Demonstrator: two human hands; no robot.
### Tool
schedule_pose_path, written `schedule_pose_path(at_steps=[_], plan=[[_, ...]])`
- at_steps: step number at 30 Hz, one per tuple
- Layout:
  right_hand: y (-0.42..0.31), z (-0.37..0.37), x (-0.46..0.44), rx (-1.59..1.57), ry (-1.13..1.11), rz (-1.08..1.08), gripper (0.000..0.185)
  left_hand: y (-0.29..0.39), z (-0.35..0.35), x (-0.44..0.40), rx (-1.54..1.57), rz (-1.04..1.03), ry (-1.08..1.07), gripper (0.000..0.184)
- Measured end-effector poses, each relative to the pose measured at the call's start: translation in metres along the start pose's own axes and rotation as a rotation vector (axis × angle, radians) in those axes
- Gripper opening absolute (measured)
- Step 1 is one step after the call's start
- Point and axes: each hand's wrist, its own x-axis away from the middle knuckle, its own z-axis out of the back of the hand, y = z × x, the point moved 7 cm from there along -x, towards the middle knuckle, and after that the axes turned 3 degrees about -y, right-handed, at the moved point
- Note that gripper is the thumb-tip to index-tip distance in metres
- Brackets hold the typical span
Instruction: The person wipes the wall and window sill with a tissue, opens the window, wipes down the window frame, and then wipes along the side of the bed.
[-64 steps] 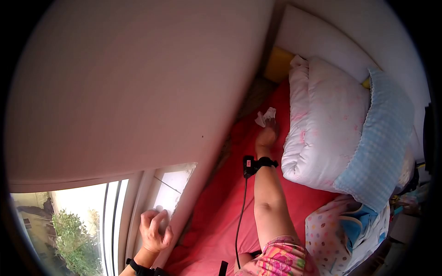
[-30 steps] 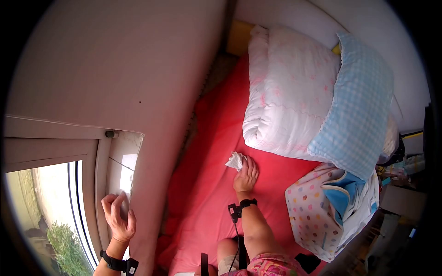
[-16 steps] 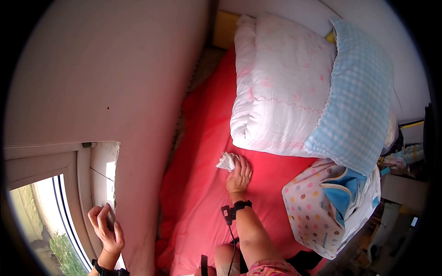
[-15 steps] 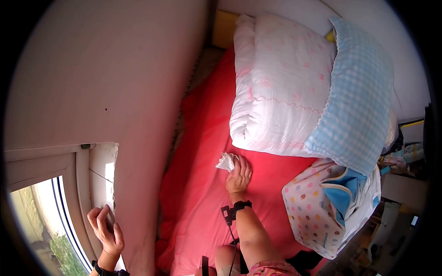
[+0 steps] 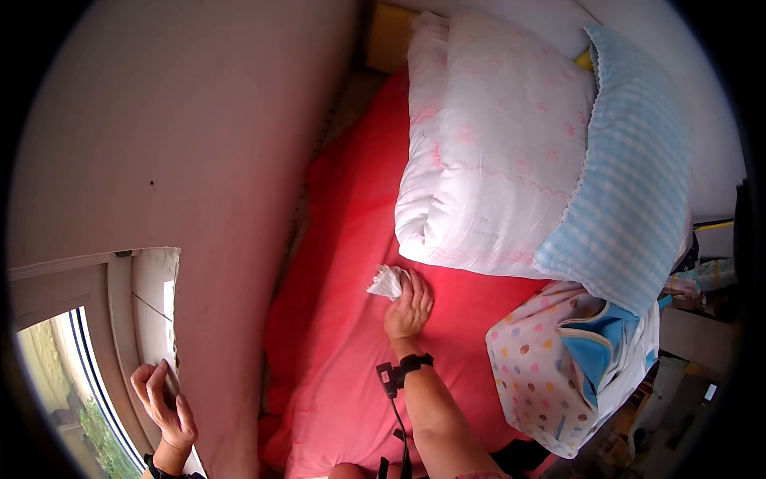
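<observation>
My right hand (image 5: pixel 408 310) is closed on a crumpled white tissue (image 5: pixel 386 282), which pokes out past the fingertips. It presses down on the red bedsheet (image 5: pixel 343 343), just below the folded quilt. A black wristband with a small box and a cord is on that wrist. At lower left, my left hand (image 5: pixel 166 407) is raised by the window ledge (image 5: pixel 155 311), its fingers loosely bent and the thumb apart. The gap between thumb and fingers is in shadow, and I see nothing clearly held there.
A white quilt (image 5: pixel 495 152) with pink marks lies folded on the bed, a blue checked pillow (image 5: pixel 630 168) over its right side. Below the pillow is a polka-dot cloth bundle (image 5: pixel 535 351) with blue lining. A window (image 5: pixel 76 391) and pale wall (image 5: pixel 215 160) border the left.
The view has shifted slightly, so the window and left hand sit further left. My right hand has moved slightly left in view, still with the tissue on the sheet.
</observation>
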Motion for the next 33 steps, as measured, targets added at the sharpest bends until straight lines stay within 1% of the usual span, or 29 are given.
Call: schedule_pose_path(at_steps=[3, 5, 6, 7, 9, 10, 11, 13, 14, 15, 17, 19, 20, 21, 23, 24, 25, 27, 29, 31, 33], plan=[[0.000, 0.001, 0.001, -0.025, 0.017, 0.014, 0.039, 0.005, 0.001, -0.003, -0.003, 0.005, 0.009, 0.048], [-0.001, 0.002, -0.001, 0.020, 0.011, 0.012, 0.039, 0.005, 0.002, -0.004, 0.002, 0.021, 0.006, 0.048], [-0.002, 0.005, 0.001, 0.011, 0.054, 0.040, 0.040, 0.008, 0.003, -0.005, -0.008, -0.011, 0.017, 0.047], [-0.002, 0.005, 0.002, -0.004, 0.048, 0.051, 0.040, 0.012, 0.005, -0.007, 0.011, -0.046, 0.040, 0.045], [-0.001, 0.002, 0.001, 0.028, 0.028, 0.035, 0.040, -0.003, 0.008, 0.004, 0.263, 0.064, 0.044, 0.042], [-0.001, 0.002, 0.001, 0.018, 0.038, 0.046, 0.040, -0.002, 0.011, 0.006, 0.326, -0.001, 0.147, 0.042], [-0.002, 0.001, -0.001, -0.002, 0.035, 0.070, 0.040, 0.008, 0.022, 0.008, 0.106, -0.134, 0.168, 0.041], [-0.002, 0.004, 0.002, 0.011, 0.074, 0.085, 0.040, 0.006, 0.041, 0.037, -0.059, -0.111, 0.150, 0.038], [-0.005, 0.006, 0.001, 0.010, 0.083, 0.094, 0.040, 0.002, 0.049, 0.058, -0.140, -0.085, 0.150, 0.034], [-0.007, 0.007, 0.005, -0.003, 0.069, 0.105, 0.040, -0.008, 0.056, 0.083, -0.202, -0.033, 0.126, 0.029], [-0.006, 0.006, 0.002, 0.018, 0.069, 0.088, 0.041, -0.031, 0.061, 0.149, -0.273, 0.058, 0.065, 0.026], [-0.008, 0.005, 0.000, 0.006, 0.066, 0.102, 0.040, -0.046, 0.057, 0.212, -0.336, 0.084, -0.059, 0.028], [-0.008, 0.006, -0.001, 0.003, 0.083, 0.112, 0.040, -0.054, 0.054, 0.237, -0.397, 0.085, -0.130, 0.032], [-0.009, 0.009, 0.003, 0.006, 0.096, 0.117, 0.039, -0.059, 0.052, 0.258, -0.403, 0.098, -0.157, 0.034], [-0.011, 0.012, 0.005, 0.015, 0.103, 0.134, 0.038, -0.061, 0.041, 0.271, -0.322, 0.099, -0.240, 0.040], [-0.011, 0.016, 0.008, 0.021, 0.106, 0.134, 0.038, -0.066, 0.030, 0.281, -0.234, 0.087, -0.255, 0.045], [-0.012, 0.016, 0.008, 0.023, 0.116, 0.138, 0.039, -0.065, 0.027, 0.280, -0.271, 0.052, -0.128, 0.045], [-0.016, 0.018, 0.010, 0.036, 0.091, 0.146, 0.040, -0.071, 0.023, 0.285, -0.282, 0.094, 0.019, 0.039], [-0.014, 0.014, 0.007, 0.054, 0.094, 0.114, 0.042, -0.073, 0.022, 0.279, -0.255, 0.100, 0.081, 0.037], [-0.017, 0.016, 0.008, 0.088, 0.112, 0.145, 0.044, -0.072, 0.024, 0.279, -0.204, 0.116, 0.119, 0.035], [-0.012, 0.013, 0.005, 0.109, 0.063, 0.113, 0.043, -0.071, 0.026, 0.276, -0.191, 0.098, 0.130, 0.035]])
